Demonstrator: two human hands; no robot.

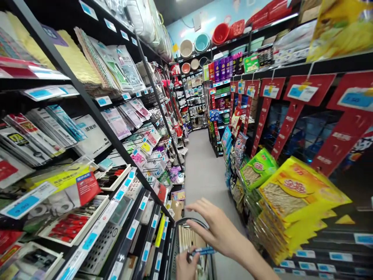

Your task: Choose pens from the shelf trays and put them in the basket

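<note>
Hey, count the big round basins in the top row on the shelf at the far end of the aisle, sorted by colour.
Cream basin: 1
Teal basin: 1
Red basin: 1
Total: 3

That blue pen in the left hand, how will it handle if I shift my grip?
The blue pen sticks out straight from the left hand, so it is probably stiff. It is slim and held at one end, so likely light. Its round-looking barrel may roll if set down.
</note>
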